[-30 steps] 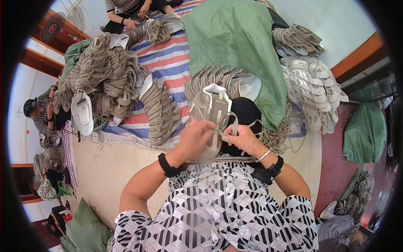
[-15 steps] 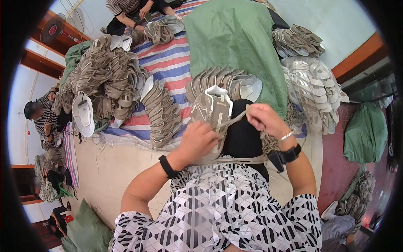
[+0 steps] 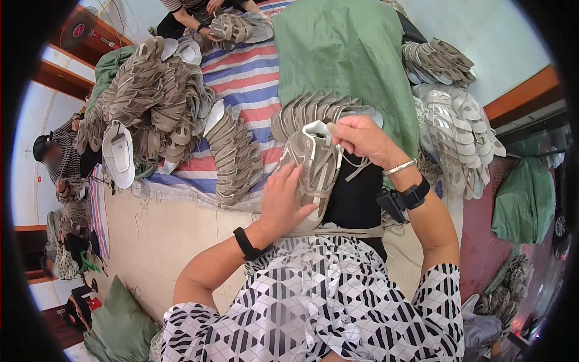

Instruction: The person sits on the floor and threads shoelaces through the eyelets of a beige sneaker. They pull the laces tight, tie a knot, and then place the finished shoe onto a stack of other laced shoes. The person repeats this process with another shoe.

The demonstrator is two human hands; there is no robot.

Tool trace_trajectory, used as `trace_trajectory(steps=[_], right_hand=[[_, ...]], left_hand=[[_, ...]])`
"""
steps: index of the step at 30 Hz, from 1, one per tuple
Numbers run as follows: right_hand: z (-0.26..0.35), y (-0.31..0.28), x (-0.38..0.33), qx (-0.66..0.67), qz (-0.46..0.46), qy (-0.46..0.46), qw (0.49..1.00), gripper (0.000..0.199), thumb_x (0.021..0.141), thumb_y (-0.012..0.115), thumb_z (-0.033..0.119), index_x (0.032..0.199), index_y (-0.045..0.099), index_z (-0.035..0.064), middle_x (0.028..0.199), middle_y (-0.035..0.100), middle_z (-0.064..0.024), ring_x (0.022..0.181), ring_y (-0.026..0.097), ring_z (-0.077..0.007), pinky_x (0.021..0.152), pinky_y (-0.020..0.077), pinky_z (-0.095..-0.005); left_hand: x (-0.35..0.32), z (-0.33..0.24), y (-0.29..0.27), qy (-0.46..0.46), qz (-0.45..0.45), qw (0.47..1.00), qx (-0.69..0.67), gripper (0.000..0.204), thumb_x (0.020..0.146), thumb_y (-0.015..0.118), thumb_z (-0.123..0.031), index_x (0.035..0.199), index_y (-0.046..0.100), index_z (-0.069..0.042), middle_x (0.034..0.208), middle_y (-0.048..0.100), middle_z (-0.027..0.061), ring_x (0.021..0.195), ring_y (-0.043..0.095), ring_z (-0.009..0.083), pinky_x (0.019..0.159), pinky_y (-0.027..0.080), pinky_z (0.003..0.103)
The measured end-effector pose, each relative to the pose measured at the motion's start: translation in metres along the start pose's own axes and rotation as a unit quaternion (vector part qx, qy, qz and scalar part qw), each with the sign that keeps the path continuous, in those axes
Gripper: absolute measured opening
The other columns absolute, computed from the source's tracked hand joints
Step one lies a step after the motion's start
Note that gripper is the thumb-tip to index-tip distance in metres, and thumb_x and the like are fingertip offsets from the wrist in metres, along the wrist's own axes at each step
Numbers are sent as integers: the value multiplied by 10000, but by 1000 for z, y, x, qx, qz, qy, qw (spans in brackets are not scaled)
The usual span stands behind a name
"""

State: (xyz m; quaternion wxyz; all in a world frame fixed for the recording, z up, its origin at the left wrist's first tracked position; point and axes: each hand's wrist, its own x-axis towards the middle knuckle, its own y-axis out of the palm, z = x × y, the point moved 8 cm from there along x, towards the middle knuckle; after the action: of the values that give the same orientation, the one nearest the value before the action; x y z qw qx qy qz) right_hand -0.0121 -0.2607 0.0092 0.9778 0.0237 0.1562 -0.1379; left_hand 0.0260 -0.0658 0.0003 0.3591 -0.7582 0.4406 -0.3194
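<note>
A taupe shoe upper (image 3: 321, 175) with a white collar lies across my lap, its collar pointing away from me. A beige lace crosses its eyelet area, and a loose lace end (image 3: 357, 171) hangs over my dark trouser leg. My left hand (image 3: 281, 202) rests on the near left part of the upper with fingers outstretched. Beside the collar, my right hand (image 3: 365, 140) has thumb and fingertips pinched on a small piece of beige lace (image 3: 332, 128). Part of the lace is hidden behind the right hand.
Stacked taupe uppers (image 3: 232, 160) and a large heap (image 3: 151, 96) lie on a striped sheet (image 3: 246, 78) to the left. Ahead are another stack (image 3: 304, 114) and a green sack (image 3: 338, 54). Bagged white uppers (image 3: 455, 139) stand right. Other people work at the far left.
My right hand has moved left and away from me to the collar; the lace it held taut no longer stretches between the hands. My left hand has opened from a closed grip.
</note>
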Motion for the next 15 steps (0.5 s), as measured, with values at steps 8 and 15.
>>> trace_trajectory(steps=[8, 15], right_hand=[[44, 7, 8, -8, 30, -50, 998, 332, 894, 612, 325, 749, 664, 31, 543, 518, 25, 481, 435, -35, 435, 301, -202], [-26, 42, -35, -389, 17, -154, 908, 225, 779, 702, 235, 798, 617, 27, 648, 577, -110, 599, 576, -248, 572, 458, -364]], left_hand=[[-1, -18, 5, 78, 38, 996, 23, 543, 695, 759, -196, 1186, 548, -104, 1109, 543, 114, 1022, 520, 324, 879, 425, 436], [12, -8, 2, 111, 53, 990, 64, 202, 773, 625, -109, 974, 627, -130, 843, 557, 51, 805, 593, 262, 646, 502, 369]])
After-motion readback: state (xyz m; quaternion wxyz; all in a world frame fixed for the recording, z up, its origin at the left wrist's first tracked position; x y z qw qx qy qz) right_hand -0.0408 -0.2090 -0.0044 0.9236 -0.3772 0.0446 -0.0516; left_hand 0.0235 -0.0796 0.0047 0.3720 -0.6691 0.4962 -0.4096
